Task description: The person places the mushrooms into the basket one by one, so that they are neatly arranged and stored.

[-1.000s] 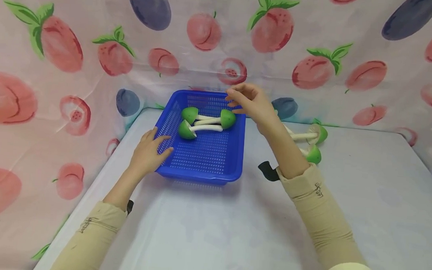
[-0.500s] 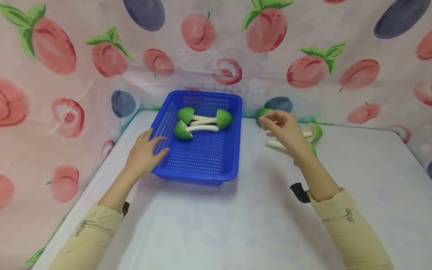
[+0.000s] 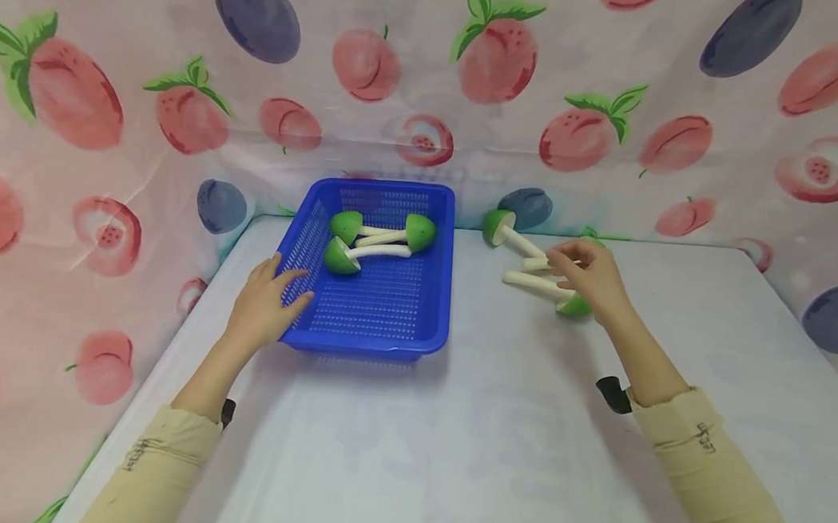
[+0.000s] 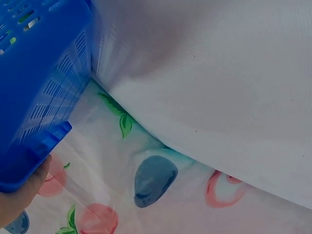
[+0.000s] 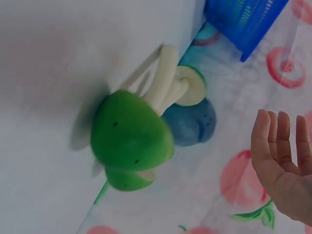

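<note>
Loose mushrooms: we count three, on the white table, right of centre in the frame.
Right hand: just by their stems, fingers relaxed, holding nothing; we'd call this the reach.
Next grip: we reckon it wants one stem pinched clear of its neighbours.
Blue basket: left of centre, three more mushrooms inside.
Left hand: loosely spread, resting on its left rim.

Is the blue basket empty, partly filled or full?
Partly filled: three green-capped mushrooms lie in the blue basket, leaving bare mesh floor at its near end.
</note>
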The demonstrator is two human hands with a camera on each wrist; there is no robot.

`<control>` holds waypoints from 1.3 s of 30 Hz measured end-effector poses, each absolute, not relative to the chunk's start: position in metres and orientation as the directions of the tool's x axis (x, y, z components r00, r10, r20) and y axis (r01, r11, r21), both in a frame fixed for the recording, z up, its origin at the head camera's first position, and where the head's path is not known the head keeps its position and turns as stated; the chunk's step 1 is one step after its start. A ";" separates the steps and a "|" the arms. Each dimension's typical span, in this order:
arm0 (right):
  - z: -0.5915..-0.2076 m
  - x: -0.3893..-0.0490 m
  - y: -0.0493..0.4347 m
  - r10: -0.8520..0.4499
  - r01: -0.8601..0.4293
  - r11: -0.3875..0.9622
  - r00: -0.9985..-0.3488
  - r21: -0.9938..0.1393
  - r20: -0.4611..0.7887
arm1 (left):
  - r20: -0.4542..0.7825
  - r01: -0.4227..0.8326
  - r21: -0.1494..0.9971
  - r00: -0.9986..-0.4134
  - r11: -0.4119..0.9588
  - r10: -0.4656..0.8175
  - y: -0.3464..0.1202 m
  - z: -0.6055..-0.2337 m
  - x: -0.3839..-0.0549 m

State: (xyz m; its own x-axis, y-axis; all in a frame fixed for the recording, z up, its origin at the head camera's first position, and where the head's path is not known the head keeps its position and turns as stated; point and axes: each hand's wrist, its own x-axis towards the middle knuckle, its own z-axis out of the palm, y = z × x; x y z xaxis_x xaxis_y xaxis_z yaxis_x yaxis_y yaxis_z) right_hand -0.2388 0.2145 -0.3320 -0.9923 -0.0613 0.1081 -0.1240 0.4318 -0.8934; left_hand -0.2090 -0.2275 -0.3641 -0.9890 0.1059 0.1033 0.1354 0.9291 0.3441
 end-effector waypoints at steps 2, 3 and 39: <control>-0.336 -0.238 0.221 -0.043 -0.106 0.467 -0.994 -0.878 0.097 | 0.102 0.135 0.341 -0.989 0.930 0.106 -0.229 -0.365 -0.207; -0.338 -0.238 0.225 -0.034 -0.093 0.486 -0.996 -0.869 0.088 | 0.100 0.135 0.341 -0.989 0.930 0.107 -0.229 -0.365 -0.207; -0.380 -0.263 0.278 -0.044 0.336 0.490 -0.912 -0.804 -0.408 | 0.124 0.136 0.336 -0.987 0.932 0.099 -0.227 -0.364 -0.206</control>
